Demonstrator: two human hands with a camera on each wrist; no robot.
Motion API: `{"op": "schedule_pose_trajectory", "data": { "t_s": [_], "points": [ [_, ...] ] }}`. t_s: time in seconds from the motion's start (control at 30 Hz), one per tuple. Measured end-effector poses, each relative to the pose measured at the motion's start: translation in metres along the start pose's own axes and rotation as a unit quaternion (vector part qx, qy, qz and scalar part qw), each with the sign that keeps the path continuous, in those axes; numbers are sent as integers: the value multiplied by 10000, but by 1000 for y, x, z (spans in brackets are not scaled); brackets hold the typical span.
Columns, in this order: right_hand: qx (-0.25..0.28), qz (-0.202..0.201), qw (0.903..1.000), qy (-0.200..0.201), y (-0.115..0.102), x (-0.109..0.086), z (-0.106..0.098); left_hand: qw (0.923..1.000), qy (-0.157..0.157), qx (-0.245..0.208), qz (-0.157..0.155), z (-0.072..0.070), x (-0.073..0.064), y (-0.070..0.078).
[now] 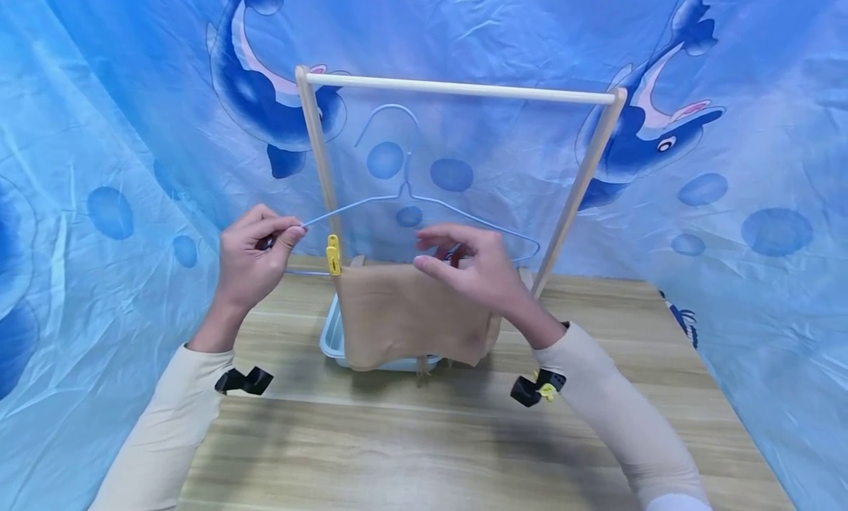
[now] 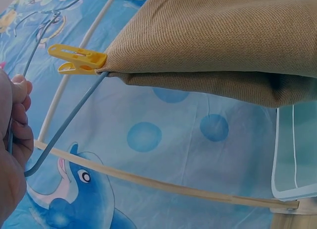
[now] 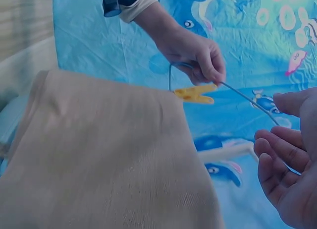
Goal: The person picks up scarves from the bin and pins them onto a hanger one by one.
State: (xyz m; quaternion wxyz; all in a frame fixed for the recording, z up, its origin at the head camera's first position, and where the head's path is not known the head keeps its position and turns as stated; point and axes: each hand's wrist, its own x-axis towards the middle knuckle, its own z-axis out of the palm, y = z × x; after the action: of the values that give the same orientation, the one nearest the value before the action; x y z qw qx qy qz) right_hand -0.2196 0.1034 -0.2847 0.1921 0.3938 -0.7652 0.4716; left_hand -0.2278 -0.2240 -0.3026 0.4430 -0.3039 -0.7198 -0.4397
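Note:
A thin blue wire hanger [image 1: 377, 198] is up in front of the rack. My left hand [image 1: 255, 261] pinches its left shoulder wire between thumb and fingers. Over the hanger's lower bar hangs a folded brown cloth [image 1: 411, 312]. A yellow clothespin [image 1: 333, 255] stands at the cloth's left top corner; the left wrist view shows the clothespin [image 2: 79, 59] at the bar there. In front of the hanger's right half is my right hand [image 1: 477, 268], its fingers loosely bent, with nothing seen between them. The cloth hides most of the lower bar.
Behind the hanger stands a wooden rack with a white top rod [image 1: 464, 89]. A light blue basin [image 1: 331, 338] sits beneath the cloth on the wood-patterned table [image 1: 397, 452]. Blue dolphin-print curtains [image 1: 782, 165] enclose the sides and back.

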Motion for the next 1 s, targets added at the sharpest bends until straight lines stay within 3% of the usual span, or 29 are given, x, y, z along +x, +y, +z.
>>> {"op": "schedule_pose_trajectory", "data": {
  "t_s": [0.33,0.7,0.87,1.0],
  "points": [
    [-115,248,9985,484,19,-52,-38,9999,-9,140,37,-3,2,1],
    [-304,1102,9898,847,52,-115,-53,9999,1,168,9,-5,2,1],
    [-637,1618,9814,818,75,-145,-50,9999,12,146,-5,-3,1,2],
    [-1114,2202,9664,717,92,-169,-49,9999,-6,129,-5,-1,1,1]
  ]
}}
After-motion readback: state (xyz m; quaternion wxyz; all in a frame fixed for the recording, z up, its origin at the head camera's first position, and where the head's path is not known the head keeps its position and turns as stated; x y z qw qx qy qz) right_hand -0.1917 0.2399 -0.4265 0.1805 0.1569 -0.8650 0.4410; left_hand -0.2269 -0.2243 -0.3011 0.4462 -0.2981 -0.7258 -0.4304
